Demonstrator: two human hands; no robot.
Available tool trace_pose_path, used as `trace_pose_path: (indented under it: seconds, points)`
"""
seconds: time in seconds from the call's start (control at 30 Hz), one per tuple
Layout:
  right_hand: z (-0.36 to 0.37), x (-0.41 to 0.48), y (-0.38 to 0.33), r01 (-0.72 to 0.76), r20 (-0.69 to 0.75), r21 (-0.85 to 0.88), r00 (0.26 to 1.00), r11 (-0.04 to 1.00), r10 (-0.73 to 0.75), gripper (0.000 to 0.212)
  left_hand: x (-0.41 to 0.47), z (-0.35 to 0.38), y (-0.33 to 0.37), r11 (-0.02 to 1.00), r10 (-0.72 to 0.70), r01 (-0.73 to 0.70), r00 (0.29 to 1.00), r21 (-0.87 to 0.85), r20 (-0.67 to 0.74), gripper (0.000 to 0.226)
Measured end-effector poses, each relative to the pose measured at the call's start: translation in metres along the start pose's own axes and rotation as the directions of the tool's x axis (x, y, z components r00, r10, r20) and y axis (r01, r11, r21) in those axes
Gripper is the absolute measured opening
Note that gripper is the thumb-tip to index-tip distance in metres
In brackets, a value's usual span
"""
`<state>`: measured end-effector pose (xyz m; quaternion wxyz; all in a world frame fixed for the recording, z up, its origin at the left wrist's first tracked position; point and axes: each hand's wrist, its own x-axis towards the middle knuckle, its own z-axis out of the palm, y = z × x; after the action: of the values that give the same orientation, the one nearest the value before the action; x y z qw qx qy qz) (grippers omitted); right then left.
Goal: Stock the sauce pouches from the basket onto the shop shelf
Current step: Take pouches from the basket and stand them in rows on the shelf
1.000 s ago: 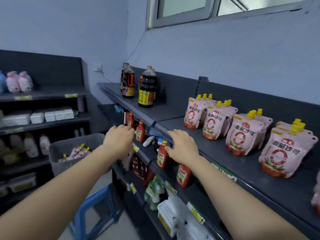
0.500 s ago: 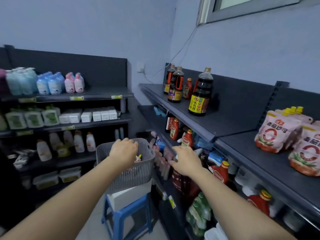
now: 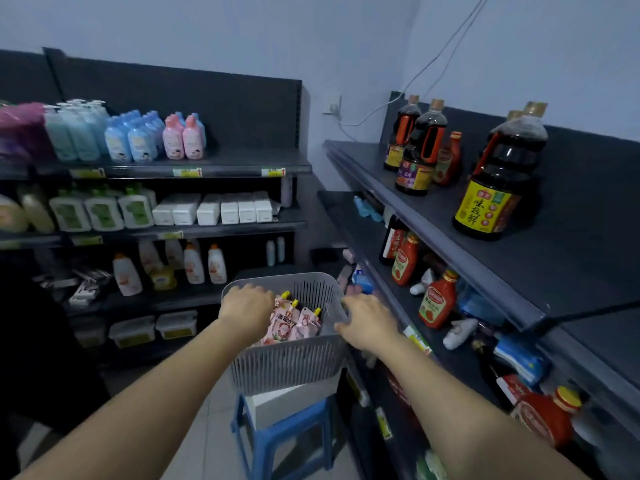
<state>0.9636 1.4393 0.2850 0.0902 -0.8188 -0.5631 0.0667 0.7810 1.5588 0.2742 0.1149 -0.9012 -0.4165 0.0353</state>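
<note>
While the left hand [image 3: 247,308] dips over the left rim of the grey basket [image 3: 287,362], I cannot tell its grip's state. Sauce pouches [image 3: 289,323] lie inside, pink-white with yellow caps and a red ring, marked 番茄. The right hand [image 3: 369,320] has its grip curled over the right rim. The yellow label on a soy bottle [image 3: 498,188] reads 味极鲜.

Small retail shop, dark metal shelves [image 3: 571,271] along two walls, price labels [image 3: 187,172] on shelf edges, rows of identical toiletry bottles [image 3: 138,140], soy sauce bottles [image 3: 495,188], ketchup bottles [image 3: 438,299], grey basket [image 3: 287,362] of sauce pouches [image 3: 284,323] on blue stool [image 3: 277,434].
</note>
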Motion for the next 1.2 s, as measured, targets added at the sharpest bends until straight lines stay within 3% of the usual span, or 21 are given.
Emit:
trace_pose_path:
  seconds: [0.2, 0.83, 1.2]
  points:
    - [0.02, 0.072, 0.007, 0.044, 0.033, -0.004, 0.999, 0.999, -0.044, 0.048, 0.054, 0.028, -0.004, 0.998, -0.056, 0.058, 0.997, -0.021, 0.052, 0.036]
    - [0.126, 0.251, 0.019, -0.029, 0.333, -0.035, 0.942, 0.999, 0.038, 0.029, 0.208, 0.168, -0.03, 0.995, -0.03, 0.062, 0.938, -0.082, 0.345, 0.031]
    - [0.223, 0.3, 0.04, -0.146, 0.559, -0.017, 0.819, 0.989, 0.131, 0.033, 0.248, 0.255, -0.009, 0.991, -0.014, 0.078, 0.874, -0.11, 0.486, 0.035]
